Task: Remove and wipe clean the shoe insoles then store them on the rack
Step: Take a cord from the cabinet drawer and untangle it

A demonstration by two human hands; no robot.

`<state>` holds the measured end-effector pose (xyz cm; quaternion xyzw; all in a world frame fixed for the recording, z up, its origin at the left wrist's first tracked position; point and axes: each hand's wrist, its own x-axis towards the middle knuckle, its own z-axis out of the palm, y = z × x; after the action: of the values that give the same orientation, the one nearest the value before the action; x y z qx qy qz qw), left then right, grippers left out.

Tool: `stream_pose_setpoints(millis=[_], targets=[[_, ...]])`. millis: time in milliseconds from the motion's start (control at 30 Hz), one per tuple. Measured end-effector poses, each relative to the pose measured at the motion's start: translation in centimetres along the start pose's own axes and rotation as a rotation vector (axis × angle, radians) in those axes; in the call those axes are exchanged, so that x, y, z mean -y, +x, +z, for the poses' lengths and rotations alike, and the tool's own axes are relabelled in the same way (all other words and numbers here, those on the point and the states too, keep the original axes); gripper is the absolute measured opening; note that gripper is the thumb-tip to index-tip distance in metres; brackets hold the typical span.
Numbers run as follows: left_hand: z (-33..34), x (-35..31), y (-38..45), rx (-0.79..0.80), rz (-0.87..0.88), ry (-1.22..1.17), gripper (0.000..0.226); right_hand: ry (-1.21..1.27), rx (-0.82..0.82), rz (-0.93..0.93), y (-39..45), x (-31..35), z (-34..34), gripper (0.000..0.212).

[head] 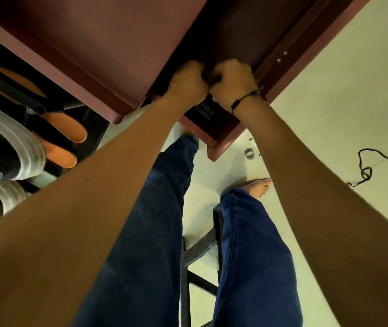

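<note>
A black insole (203, 112) with pale lettering lies on the edge of a maroon surface (94, 43). My left hand (188, 82) and my right hand (232, 83) are fisted side by side on its far end, knuckles touching. Something dark is pinched between them; whether it is the insole alone or also a cloth is hidden. Two orange insoles (70, 128) (61, 153) rest on the black rack (11, 88) at the left.
Grey-and-white shoes (23, 147) sit on the rack below the orange insoles. A black woven stool (202, 246) stands under my legs. On the pale floor lie a metal ring (249, 153) and a black cable (365, 171) to the right.
</note>
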<state>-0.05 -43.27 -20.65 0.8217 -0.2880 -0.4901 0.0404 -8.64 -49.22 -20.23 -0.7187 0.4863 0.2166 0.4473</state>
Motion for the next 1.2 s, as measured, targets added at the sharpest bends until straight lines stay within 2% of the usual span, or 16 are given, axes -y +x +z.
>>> stream_pose_setpoints(millis=[67, 133, 233, 333, 467, 600, 700, 867, 933, 1067, 1200], targets=[[0.0, -0.8, -2.1, -0.041, 0.001, -0.153, 0.024, 0.282, -0.102, -0.039, -3.2, -0.4, -0.8, 0.029], [-0.1, -1.6, -5.5, -0.088, 0.032, -0.235, 0.021, 0.501, -0.275, -0.034, -7.0, -1.4, -1.2, 0.031], [1.0, -2.4, -10.0, -0.079, 0.094, -0.363, 0.019, 0.715, -0.551, 0.044, -11.9, -4.1, -0.4, 0.032], [3.2, -3.3, -14.5, -0.087, 0.133, -0.392, 0.028, 0.882, -0.623, 0.240, -15.0, -7.6, 1.8, 0.032], [9.5, -4.4, -17.8, 0.055, 0.180, -0.278, 0.020, 0.911, -0.593, 0.483, -17.3, -14.4, 6.2, 0.032], [17.4, -4.6, -16.2, 0.173, 0.196, -0.102, 0.019, 0.771, -0.479, 0.670, -18.0, -21.8, 10.9, 0.017], [23.0, -4.4, -13.5, 0.223, 0.262, 0.126, 0.022, 0.709, -0.457, 0.720, -17.6, -26.4, 12.5, 0.025], [28.5, -4.0, -8.0, 0.344, 0.434, 0.568, 0.028, 0.615, -0.331, 0.621, -15.0, -33.2, 14.0, 0.027], [29.5, -3.9, -5.7, 0.372, 0.447, 0.697, 0.028, 0.535, -0.306, 0.553, -13.4, -35.1, 15.1, 0.028], [32.9, -3.1, 1.1, 0.345, 0.566, 0.876, 0.035, 0.299, -0.229, 0.384, -8.4, -38.3, 18.3, 0.039], [35.7, -0.9, 7.1, 0.288, 0.624, 1.080, 0.035, 0.102, -0.240, 0.271, -3.4, -39.9, 21.3, 0.051]])
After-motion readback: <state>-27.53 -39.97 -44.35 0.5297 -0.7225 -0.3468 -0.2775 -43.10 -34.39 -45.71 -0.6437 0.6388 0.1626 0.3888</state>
